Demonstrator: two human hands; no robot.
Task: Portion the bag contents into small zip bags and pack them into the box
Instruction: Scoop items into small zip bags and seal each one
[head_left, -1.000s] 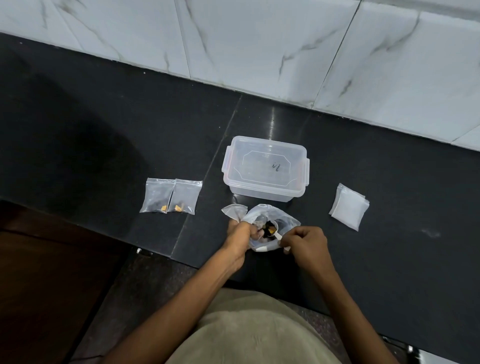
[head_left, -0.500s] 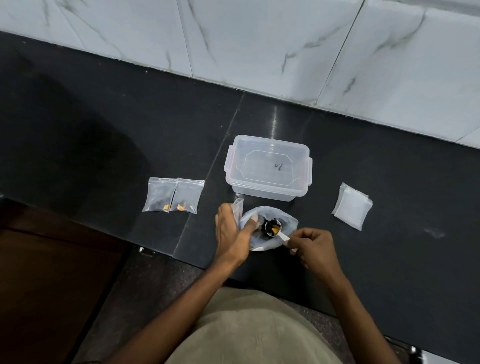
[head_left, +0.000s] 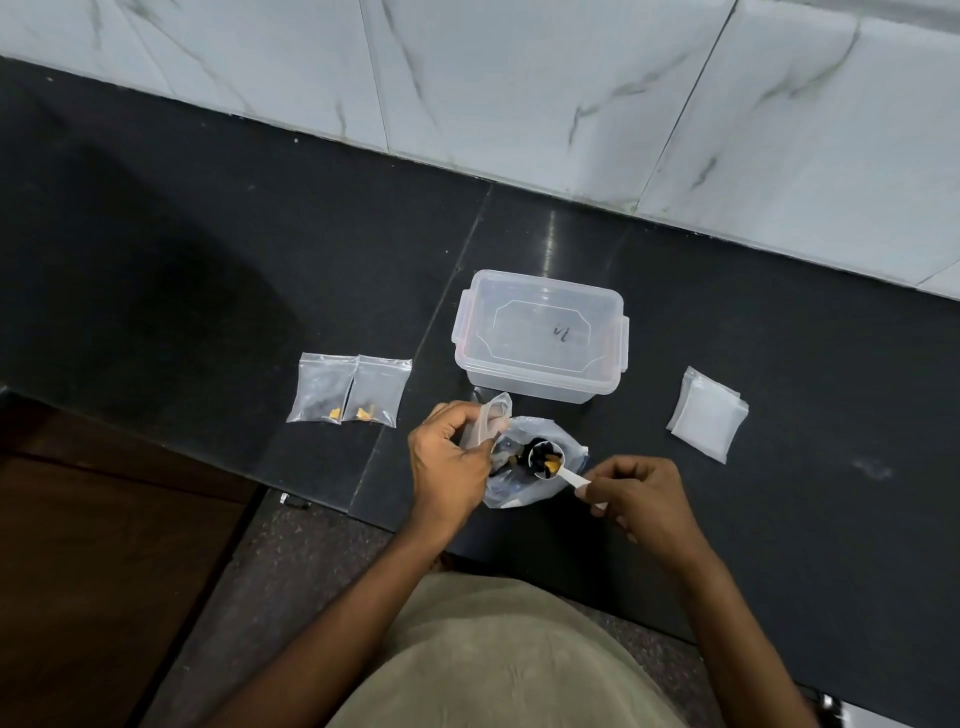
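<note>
A clear plastic bag (head_left: 569, 447) with dark and orange pieces lies open on the black counter, just in front of the clear lidded box (head_left: 540, 338). My right hand (head_left: 639, 493) holds a white scoop (head_left: 545, 460) by its handle; the scoop's cup is full of dark and orange pieces, above the bag's mouth. My left hand (head_left: 449, 460) pinches a small empty zip bag (head_left: 488, 421) upright beside the big bag. Two filled small zip bags (head_left: 348, 389) lie side by side to the left.
A stack of empty small zip bags (head_left: 706, 415) lies to the right of the box. A white marble wall (head_left: 519, 93) runs behind the black counter (head_left: 208, 260). The counter's front edge is near my body, with a brown floor area at lower left.
My left hand let go of the big bag's mouth and now holds only the small zip bag upright. The scoop came up out of the bag, loaded with pieces.
</note>
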